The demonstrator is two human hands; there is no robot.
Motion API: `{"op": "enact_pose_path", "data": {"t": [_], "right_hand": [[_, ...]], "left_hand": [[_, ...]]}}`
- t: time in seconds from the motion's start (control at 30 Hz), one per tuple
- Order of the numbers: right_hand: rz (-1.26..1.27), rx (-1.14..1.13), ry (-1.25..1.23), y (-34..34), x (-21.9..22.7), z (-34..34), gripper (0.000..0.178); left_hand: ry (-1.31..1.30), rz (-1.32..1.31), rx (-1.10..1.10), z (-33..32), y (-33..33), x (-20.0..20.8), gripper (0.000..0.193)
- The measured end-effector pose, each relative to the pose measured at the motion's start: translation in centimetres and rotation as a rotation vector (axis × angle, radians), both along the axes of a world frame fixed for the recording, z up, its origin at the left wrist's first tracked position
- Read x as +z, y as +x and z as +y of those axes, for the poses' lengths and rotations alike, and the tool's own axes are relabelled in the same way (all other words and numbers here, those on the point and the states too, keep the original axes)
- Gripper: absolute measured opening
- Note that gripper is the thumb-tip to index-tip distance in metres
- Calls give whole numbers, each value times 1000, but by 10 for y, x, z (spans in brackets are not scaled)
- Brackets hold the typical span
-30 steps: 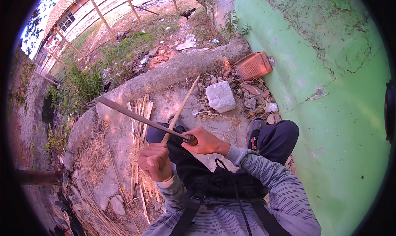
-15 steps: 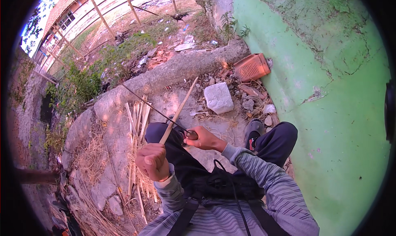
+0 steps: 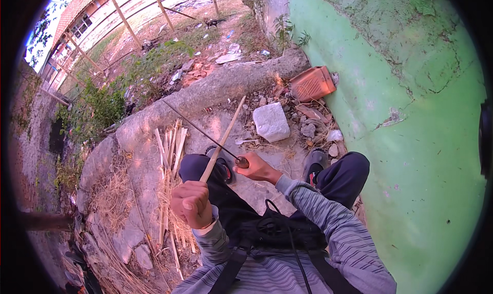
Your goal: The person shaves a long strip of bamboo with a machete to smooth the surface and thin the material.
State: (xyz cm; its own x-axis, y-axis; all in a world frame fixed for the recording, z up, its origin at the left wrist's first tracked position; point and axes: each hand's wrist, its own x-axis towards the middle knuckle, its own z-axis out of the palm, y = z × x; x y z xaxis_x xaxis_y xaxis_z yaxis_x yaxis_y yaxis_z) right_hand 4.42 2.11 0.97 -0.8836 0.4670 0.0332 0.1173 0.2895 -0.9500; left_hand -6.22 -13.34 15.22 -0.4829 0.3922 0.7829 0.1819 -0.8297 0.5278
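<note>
My left hand (image 3: 191,204) is closed round the lower end of a pale bamboo strip (image 3: 224,139), which slants up and away to the right. In my right hand (image 3: 258,168) is the brown handle of a long, thin, dark-bladed knife (image 3: 201,130). The blade points up and left and crosses the strip in the picture; I cannot tell whether the two touch. Both hands are in front of my bent legs. Left of my left knee lies a bundle of split bamboo strips (image 3: 167,163), with fine shavings by its lower part.
A white stone block (image 3: 271,122) rests on the ground ahead, with an orange hollow brick (image 3: 313,83) and rubble behind it. A green wall (image 3: 411,155) rises close on my right. Beyond runs a rough raised kerb (image 3: 205,91); bushes (image 3: 102,106) grow at the left.
The knife has swung a little, its tip moving to the right and slightly up. My right hand has shifted slightly right; the left hand and bamboo strip have barely moved.
</note>
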Motion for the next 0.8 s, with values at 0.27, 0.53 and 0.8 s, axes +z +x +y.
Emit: {"op": "enact_pose_path", "data": {"t": [0.27, 0.53, 0.8], "right_hand": [[79, 57, -47, -4, 16, -11, 23], [3, -22, -24, -12, -19, 6, 30], [14, -2, -75, -23, -37, 10, 28]], "left_hand": [[44, -14, 41, 3, -3, 0, 62], [44, -25, 56, -3, -9, -2, 62], [42, -58, 68, -6, -14, -1, 62]]}}
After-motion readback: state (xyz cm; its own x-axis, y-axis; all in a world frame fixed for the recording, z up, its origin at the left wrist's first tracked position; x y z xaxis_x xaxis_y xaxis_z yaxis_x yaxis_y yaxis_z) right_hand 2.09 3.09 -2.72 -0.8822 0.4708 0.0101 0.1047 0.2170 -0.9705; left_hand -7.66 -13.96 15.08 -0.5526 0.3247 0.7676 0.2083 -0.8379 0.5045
